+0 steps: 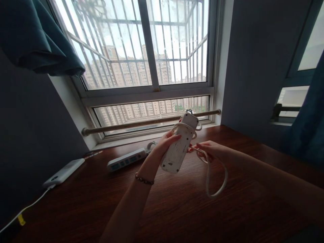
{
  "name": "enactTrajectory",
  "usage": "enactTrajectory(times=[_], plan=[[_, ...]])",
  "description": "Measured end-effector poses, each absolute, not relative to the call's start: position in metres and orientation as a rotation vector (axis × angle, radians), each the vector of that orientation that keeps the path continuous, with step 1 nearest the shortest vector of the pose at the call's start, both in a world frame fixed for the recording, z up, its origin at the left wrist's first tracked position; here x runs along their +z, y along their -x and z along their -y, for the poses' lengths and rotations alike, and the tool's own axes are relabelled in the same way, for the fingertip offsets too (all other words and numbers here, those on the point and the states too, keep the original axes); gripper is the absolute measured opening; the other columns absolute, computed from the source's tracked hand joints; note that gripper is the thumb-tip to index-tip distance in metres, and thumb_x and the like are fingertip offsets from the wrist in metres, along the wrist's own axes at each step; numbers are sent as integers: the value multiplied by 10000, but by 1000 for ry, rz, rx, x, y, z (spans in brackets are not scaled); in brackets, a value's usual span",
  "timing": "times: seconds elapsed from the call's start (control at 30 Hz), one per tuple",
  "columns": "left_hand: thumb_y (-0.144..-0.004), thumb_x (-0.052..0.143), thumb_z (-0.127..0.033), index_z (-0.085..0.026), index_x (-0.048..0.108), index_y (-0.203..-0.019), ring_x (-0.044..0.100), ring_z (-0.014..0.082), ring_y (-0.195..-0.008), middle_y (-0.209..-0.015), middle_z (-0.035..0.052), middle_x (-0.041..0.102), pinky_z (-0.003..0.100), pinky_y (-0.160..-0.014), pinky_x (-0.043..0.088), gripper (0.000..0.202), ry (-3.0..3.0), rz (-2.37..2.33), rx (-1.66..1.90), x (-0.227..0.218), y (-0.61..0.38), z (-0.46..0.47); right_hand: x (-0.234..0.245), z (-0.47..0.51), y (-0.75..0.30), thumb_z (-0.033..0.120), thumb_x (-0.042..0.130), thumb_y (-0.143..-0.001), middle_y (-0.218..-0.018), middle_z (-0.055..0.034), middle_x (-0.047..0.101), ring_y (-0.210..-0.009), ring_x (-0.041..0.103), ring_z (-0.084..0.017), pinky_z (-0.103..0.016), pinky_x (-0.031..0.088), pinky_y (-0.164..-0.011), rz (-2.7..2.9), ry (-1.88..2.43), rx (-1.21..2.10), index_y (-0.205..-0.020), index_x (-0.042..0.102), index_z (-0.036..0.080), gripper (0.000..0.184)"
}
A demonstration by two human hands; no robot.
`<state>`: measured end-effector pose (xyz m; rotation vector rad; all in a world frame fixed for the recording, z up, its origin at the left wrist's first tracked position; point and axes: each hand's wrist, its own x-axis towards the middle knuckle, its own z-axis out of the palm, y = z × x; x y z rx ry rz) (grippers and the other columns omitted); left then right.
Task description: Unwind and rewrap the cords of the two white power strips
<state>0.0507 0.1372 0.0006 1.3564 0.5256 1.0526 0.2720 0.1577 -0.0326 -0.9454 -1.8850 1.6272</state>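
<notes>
Left fingers (174,137) clasp power strip (178,150) | right fingers (204,146) pinch cord (209,175) | second strip (126,159), power bank (64,172) behind

Glaring backlight from the window (149,50), dim interior, warped edges.

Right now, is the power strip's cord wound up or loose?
Partly wound: turns of the cord circle the upper end of the power strip in the left hand; one loose loop hangs from the right hand.

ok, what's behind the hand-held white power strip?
The window rod and sill run behind the power strip. The left hand grips it; cord, pinched by the right hand, wraps its upper end. Its far face is hidden.
</notes>
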Motion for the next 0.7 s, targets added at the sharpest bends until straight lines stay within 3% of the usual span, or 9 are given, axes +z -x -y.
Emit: enactTrajectory(times=[0.1, 0.23, 0.37, 0.57, 0.7], plan=[[-661, 691, -532, -109, 496, -1122, 659, 292, -737, -885, 152, 673, 382, -601, 545, 655, -1355, -471, 1094, -4, -54, -143, -25, -153, -280, 772, 481, -746, -699, -28, 459, -438, 346, -52, -167, 248, -388, 1486, 904, 1853, -1154, 556, 109, 781], [-628, 545, -741, -128, 470, -1217, 655, 267, -717, -919, 168, 670, 363, -592, 538, 854, -1337, -406, 1019, -7, -56, -148, -18, -148, -281, 805, 447, -737, -715, -37, 474, -444, 388, -69, -183, 270, -384, 1464, 948, 1832, -1109, 581, 130, 783], [-718, 512, -685, -98, 512, -1185, 655, 255, -657, -877, 174, 681, 324, -520, 514, 750, -1339, -578, 974, -5, -54, -145, -17, -145, -275, 797, 499, -710, -816, -58, 544, -483, 467, -97, -180, 318, -394, 1488, 1082, 1750, -1155, 540, 182, 760], [-675, 618, -617, -120, 597, -1019, 624, 239, -553, -659, 72, 655, 350, -517, 508, 605, -1339, -725, 1009, -9, -59, -140, -20, -139, -271, 642, 565, -796, -877, -170, 599, -450, 428, -84, -176, 296, -364, 1509, 1099, 1473, -984, 552, 65, 607], [-698, 602, -597, -126, 626, -798, 561, 181, -515, -587, 28, 598, 292, -501, 440, 483, -1408, -852, 1090, -11, -65, -140, -25, -136, -271, 516, 602, -834, -794, -96, 584, -431, 402, -58, -157, 273, -359, 1266, 1130, 1554, -965, 558, 68, 469]])
